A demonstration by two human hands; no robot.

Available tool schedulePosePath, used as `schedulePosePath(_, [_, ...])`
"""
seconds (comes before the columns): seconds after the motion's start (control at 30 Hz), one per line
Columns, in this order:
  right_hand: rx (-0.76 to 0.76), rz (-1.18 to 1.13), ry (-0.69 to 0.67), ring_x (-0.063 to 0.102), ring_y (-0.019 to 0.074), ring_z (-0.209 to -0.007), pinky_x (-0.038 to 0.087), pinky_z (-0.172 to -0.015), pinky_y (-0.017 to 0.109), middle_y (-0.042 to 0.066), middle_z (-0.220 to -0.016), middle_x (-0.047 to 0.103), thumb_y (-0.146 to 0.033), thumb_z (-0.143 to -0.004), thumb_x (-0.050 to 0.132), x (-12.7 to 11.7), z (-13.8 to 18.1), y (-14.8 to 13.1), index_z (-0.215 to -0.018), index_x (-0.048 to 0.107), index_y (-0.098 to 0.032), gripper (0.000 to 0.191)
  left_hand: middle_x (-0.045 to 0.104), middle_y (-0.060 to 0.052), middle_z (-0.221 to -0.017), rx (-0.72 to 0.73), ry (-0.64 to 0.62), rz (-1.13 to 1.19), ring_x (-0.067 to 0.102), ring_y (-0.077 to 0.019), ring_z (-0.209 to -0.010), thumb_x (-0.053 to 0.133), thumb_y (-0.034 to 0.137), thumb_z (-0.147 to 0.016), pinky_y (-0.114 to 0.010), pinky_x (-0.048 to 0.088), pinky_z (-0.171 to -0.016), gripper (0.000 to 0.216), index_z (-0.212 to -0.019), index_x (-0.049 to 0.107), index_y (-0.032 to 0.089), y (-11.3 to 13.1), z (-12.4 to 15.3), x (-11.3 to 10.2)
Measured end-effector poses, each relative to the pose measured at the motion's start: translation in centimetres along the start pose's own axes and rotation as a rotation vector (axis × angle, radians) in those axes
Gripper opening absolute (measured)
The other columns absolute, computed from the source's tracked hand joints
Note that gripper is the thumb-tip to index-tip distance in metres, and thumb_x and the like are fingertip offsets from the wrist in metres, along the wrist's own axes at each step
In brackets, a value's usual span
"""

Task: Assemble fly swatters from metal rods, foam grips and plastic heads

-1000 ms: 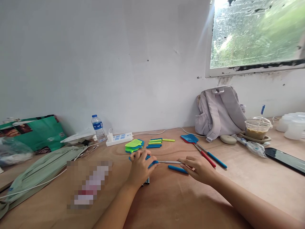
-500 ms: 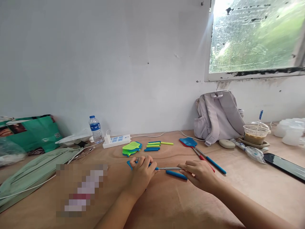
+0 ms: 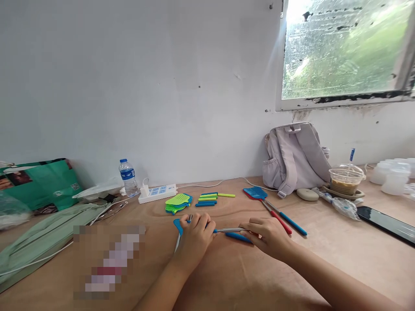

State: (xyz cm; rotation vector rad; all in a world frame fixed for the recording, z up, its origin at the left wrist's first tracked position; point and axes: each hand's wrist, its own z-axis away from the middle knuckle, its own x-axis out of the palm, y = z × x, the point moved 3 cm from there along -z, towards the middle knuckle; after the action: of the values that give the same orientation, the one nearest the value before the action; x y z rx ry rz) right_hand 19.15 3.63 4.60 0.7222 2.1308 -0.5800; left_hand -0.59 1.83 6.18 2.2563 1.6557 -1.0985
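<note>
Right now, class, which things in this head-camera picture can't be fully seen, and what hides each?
Head view:
Blue piece on the metal rod: mostly covered by the left hand.
The rod's right end: hidden by the right hand.
Whatever lies under the pixelated patch: blurred out.
Green bag: cut off by the left edge.
Black phone: cut off by the right edge.

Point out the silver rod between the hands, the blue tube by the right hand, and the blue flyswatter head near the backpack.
Silver rod (image 3: 229, 230), head view: its exposed stretch.
Blue tube (image 3: 239, 237), head view: its side, mid-length.
Blue flyswatter head (image 3: 255, 192), head view: mesh face.
</note>
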Motion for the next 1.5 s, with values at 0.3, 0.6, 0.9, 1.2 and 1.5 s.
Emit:
schedulePosePath(0.3, [0.204,-0.401,0.03,0.06,0.0173,-0.078,0.043,-0.064,0.025,0.005,-0.087,0.065,-0.03,-0.086,0.04,4.6,-0.5,-2.0,-0.091,0.054,-0.022,0.017,0.06,-0.005,-0.101,0.121,0.022,0.121,0.049,-0.0192,-0.103,0.044,0.014,-0.079,-0.036,0.028,-0.091,0.026,-0.104,0.051,0.019,3.3,-0.5,1.0])
schedulePosePath(0.6, [0.152,-0.476,0.027,0.055,0.0158,-0.078,0.044,-0.07,0.028,0.005,-0.086,0.061,-0.025,-0.09,0.029,5.5,-0.3,-1.6,-0.093,0.05,-0.021,0.022,0.059,-0.004,-0.082,0.061,-0.154,0.22,0.049,-0.0202,-0.078,0.052,0.022,-0.068,-0.035,0.035,-0.076,0.03,-0.097,0.054,0.017,2.6,0.3,1.4])
schedulePosePath(0.9, [0.294,-0.219,-0.156,0.055,0.0199,-0.082,0.043,-0.074,0.034,0.009,-0.089,0.057,-0.024,-0.083,0.042,6.1,-0.1,1.8,-0.085,0.058,-0.017,0.017,0.053,-0.004,-0.075,-0.096,-0.096,0.147,0.045,-0.0199,-0.074,0.057,0.032,-0.065,-0.036,0.032,-0.071,0.014,-0.069,0.056,0.019,-0.1,0.6,2.2])
schedulePosePath(1.2, [0.387,-1.005,0.371,0.057,0.0151,-0.069,0.046,-0.066,0.03,0.002,-0.077,0.057,-0.045,-0.08,0.05,4.1,-0.5,1.2,-0.087,0.042,-0.021,0.026,0.055,-0.002,-0.074,-0.293,-0.057,0.18,0.047,-0.0192,-0.073,0.054,0.03,-0.068,-0.033,0.032,-0.067,0.011,-0.071,0.055,0.02,-0.1,0.7,1.5])
schedulePosePath(1.5, [0.435,-1.153,0.427,0.06,0.0155,-0.071,0.046,-0.069,0.03,-0.002,-0.07,0.059,-0.041,-0.077,0.057,3.9,0.0,1.0,-0.087,0.043,-0.022,0.025,0.056,-0.001,-0.075,-0.392,-0.141,0.219,0.049,-0.0209,-0.077,0.053,0.033,-0.069,-0.034,0.031,-0.071,0.013,-0.073,0.054,0.021,-0.2,0.9,1.8])
